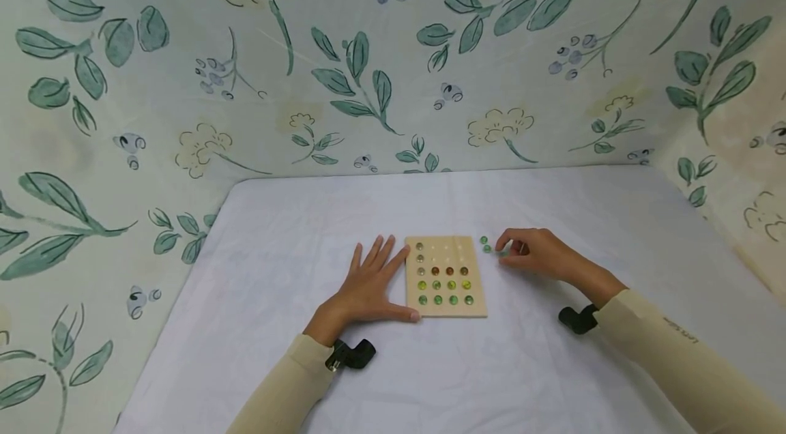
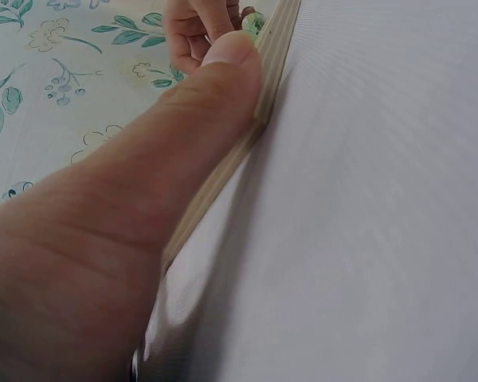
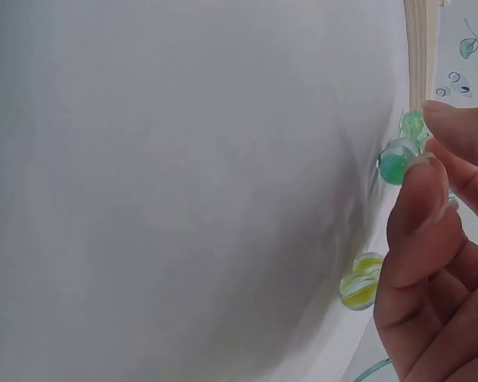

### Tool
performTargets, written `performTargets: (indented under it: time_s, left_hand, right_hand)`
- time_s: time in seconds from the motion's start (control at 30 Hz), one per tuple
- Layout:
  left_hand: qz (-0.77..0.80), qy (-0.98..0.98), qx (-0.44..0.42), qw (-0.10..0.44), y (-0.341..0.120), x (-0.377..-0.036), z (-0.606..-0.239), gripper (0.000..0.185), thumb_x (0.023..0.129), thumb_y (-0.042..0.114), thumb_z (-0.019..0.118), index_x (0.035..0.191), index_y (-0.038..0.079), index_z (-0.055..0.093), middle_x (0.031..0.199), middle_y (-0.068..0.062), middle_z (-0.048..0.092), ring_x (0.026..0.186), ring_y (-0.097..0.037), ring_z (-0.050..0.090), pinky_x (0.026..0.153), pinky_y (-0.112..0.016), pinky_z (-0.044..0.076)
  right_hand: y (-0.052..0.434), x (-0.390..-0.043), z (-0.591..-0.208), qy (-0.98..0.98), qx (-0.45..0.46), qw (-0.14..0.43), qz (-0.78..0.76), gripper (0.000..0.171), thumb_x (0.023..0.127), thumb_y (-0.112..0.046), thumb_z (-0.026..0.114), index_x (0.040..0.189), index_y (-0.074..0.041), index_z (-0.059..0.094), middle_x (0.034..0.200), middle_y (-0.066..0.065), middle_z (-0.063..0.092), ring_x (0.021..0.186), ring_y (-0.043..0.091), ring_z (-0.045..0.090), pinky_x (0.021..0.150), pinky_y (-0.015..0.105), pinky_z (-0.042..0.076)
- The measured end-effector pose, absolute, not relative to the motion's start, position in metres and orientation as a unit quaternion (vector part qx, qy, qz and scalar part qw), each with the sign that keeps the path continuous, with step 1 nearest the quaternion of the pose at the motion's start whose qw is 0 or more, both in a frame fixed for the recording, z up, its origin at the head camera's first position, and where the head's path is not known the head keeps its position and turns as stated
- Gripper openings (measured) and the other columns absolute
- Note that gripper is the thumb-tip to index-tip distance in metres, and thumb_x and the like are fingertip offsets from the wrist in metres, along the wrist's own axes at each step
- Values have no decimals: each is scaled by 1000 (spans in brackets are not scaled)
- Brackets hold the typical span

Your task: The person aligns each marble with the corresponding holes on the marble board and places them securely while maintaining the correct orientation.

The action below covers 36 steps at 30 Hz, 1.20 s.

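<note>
A green marble [image 3: 397, 161] is being pinched by the right hand [image 1: 540, 255] just right of the wooden board [image 1: 475, 308], which is being steadied by the spread left hand [image 1: 368, 287].

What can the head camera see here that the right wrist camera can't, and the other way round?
Only the head view shows the whole board with its rows of marbles, and the left hand flat against its left edge. Only the right wrist view shows, close up, a green marble pinched in the fingertips, plus two yellow-striped marbles on the cloth. Both show the right hand, the board and the white cloth.
</note>
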<state>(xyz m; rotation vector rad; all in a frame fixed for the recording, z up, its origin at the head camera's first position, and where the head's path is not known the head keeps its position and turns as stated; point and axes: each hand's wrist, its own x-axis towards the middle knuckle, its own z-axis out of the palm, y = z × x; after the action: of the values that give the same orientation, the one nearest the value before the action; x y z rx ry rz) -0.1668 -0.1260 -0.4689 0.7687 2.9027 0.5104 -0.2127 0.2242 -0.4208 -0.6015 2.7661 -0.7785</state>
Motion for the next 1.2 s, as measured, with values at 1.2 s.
performTargets:
  time_s: [1.2]
  left_hand:
    - [164, 953, 248, 53, -126, -166, -467, 121, 63, 86, 59, 157, 24, 12, 162, -7, 2, 148, -27, -6, 114, -56, -7]
  right_hand:
    - [227, -216, -426, 944, -178, 100, -258, 13, 84, -14, 75, 96, -13, 68, 70, -1, 50, 67, 15, 46, 57, 26, 38]
